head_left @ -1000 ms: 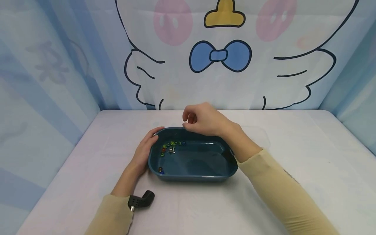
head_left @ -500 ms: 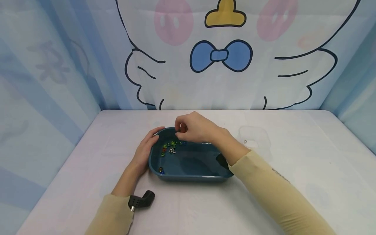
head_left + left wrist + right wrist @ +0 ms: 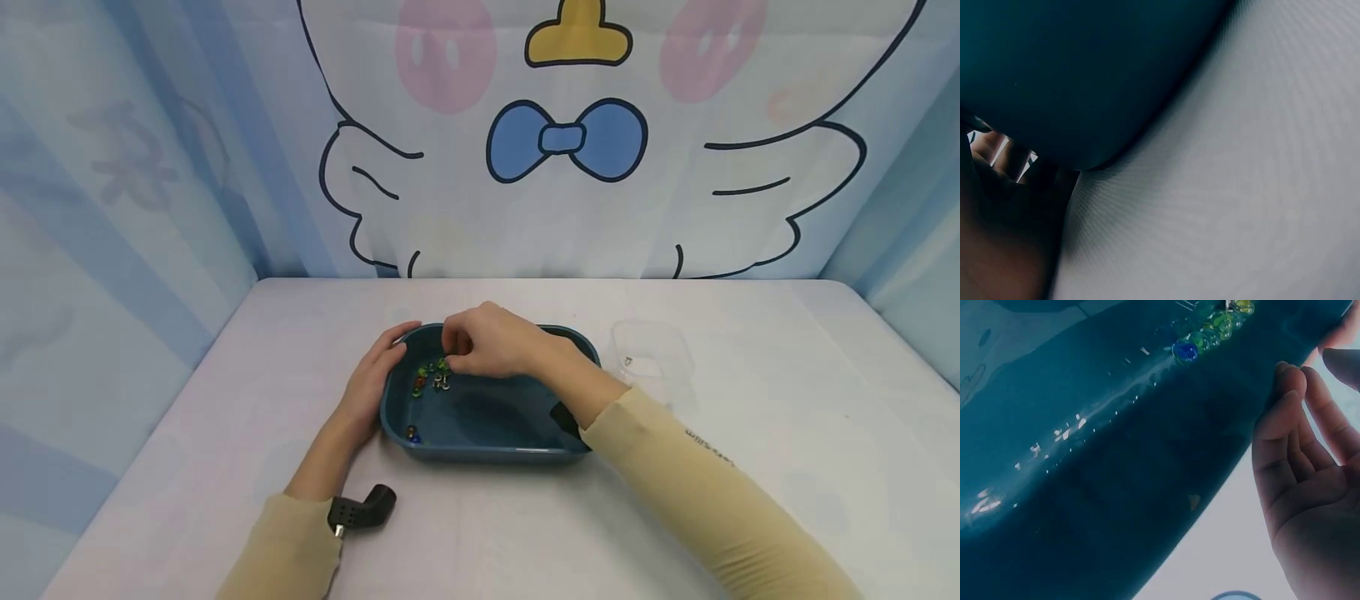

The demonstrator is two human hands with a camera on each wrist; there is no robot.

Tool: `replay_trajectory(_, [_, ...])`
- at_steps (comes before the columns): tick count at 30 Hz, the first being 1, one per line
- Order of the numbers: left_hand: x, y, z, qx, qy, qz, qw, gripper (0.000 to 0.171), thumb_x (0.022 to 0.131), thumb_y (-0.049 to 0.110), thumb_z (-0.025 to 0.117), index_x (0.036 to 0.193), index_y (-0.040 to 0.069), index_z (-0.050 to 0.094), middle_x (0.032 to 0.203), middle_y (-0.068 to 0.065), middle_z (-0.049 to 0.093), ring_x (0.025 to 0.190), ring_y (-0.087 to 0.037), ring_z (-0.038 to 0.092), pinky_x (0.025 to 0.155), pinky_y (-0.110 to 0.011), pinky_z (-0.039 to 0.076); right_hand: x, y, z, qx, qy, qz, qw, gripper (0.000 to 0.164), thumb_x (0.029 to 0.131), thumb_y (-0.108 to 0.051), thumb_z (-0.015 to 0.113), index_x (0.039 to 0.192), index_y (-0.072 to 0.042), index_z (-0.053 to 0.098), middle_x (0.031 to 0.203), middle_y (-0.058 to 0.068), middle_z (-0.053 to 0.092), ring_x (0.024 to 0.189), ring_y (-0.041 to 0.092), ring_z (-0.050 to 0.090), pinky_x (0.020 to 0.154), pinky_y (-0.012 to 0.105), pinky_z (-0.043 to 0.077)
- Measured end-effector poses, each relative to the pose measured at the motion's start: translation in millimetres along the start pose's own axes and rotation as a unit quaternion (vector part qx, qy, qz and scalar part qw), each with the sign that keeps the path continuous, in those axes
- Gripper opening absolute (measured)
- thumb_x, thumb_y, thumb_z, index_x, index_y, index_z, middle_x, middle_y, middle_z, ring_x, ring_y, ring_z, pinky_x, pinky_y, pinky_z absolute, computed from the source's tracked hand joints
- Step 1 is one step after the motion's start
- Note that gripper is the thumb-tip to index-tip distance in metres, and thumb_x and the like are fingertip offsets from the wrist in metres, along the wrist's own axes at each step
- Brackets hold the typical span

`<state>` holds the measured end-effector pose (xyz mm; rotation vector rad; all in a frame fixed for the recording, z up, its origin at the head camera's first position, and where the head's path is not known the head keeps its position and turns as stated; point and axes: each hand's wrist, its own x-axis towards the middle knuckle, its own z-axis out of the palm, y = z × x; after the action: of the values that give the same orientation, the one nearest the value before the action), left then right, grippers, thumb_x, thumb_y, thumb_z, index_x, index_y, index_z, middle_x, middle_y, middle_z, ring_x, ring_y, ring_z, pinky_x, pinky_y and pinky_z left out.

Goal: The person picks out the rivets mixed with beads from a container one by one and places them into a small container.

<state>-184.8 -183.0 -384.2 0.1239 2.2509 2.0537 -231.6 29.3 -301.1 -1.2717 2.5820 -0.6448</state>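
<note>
A dark blue rectangular tray (image 3: 487, 454) stands on the table. At its left end my left hand (image 3: 367, 383) grips the corner, thumb at the rim and fingers along the outer wall. Small glass marbles (image 3: 420, 379), green, red and blue, lie in the tray's left part, with a few tiny silvery pieces (image 3: 441, 382) beside them. My right hand (image 3: 495, 340) is over the back left of the tray, fingers curled and thumb apart, its tips close to the green marbles. In the right wrist view no held thing shows; a blue marble (image 3: 1185, 351) lies away from the fingers.
A clear plastic box (image 3: 663, 350) stands right of the tray, with a tiny silvery piece (image 3: 628, 361) at its left side. Black camera mounts sit at the wrists, the left one (image 3: 363, 508) in plain view. A printed curtain (image 3: 562, 208) hangs behind the table.
My right hand has moved left and down, from above the tray's back rim into the tray beside the marbles. The clear box shows more fully now. My left hand stays put.
</note>
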Motion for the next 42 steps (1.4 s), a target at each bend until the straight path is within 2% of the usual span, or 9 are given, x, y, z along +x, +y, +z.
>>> replay_trajectory(14, [1.2, -1.3, -0.2, -0.001, -0.004, 0.001, 1.0, 0.045, 0.11, 0.028, 0.03, 0.153, 0.019, 0.04, 0.155, -0.006, 0.04, 0.142, -0.024, 0.035, 0.119, -0.048, 0.02, 4, 5, 9, 0.012, -0.053, 0.012, 0.998, 0.01, 0.096, -0.015, 0.068, 0.103, -0.009, 0.069, 0.085, -0.003, 0.066, 0.075, 0.012, 0.06, 0.071, 0.027, 0.05])
replay_trajectory(31, [2.3, 0.5, 1.4, 0.004, -0.001, 0.004, 1.0, 0.045, 0.11, 0.028, 0.03, 0.153, 0.018, 0.04, 0.156, -0.005, 0.039, 0.142, -0.024, 0.035, 0.119, -0.047, 0.019, 6, 9, 13, 0.0, -0.102, 0.026, 0.994, 0.024, 0.097, -0.012, 0.067, 0.12, -0.007, 0.067, 0.094, 0.001, 0.067, 0.08, 0.012, 0.062, 0.076, 0.03, 0.052])
replay_trajectory(42, [0.1, 1.3, -0.1, 0.002, 0.002, 0.003, 1.0, 0.046, 0.111, 0.027, 0.029, 0.154, 0.017, 0.04, 0.157, -0.006, 0.038, 0.143, -0.024, 0.034, 0.119, -0.047, 0.02, 8, 10, 17, -0.007, -0.129, 0.019, 0.992, 0.026, 0.098, -0.014, 0.066, 0.124, -0.009, 0.065, 0.093, 0.0, 0.067, 0.078, 0.011, 0.061, 0.072, 0.026, 0.051])
